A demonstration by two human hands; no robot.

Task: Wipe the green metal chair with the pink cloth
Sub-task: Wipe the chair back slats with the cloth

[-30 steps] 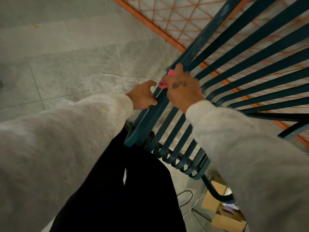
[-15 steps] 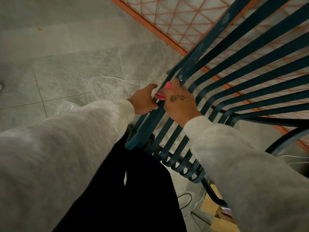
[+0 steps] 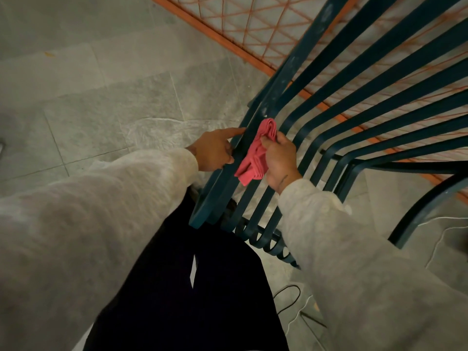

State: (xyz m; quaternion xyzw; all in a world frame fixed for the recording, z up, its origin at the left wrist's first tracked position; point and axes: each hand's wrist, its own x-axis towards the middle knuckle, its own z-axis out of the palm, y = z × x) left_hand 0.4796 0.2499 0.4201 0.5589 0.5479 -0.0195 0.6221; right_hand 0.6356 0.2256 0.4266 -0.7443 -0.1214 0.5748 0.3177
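The green metal chair (image 3: 374, 79) is tilted, its dark slats fanning from lower centre up to the right. My left hand (image 3: 215, 150) grips the outer left slat, index finger stretched along its edge. My right hand (image 3: 279, 158) holds the folded pink cloth (image 3: 255, 153) and presses it against the slats just right of the left hand. The cloth is bunched, its upper end poking out above my fingers and its lower end hanging below the palm.
An orange lattice panel (image 3: 253, 29) lies behind the chair on the grey tiled floor (image 3: 101, 102). Cables (image 3: 291, 297) run across the floor at lower right. My dark trousers (image 3: 190, 287) stand right against the chair's curled slat ends.
My right hand has turned palm-side toward me and slid down the slats, so the pink cloth now shows fully. My left hand has kept its grip on the outer slat.
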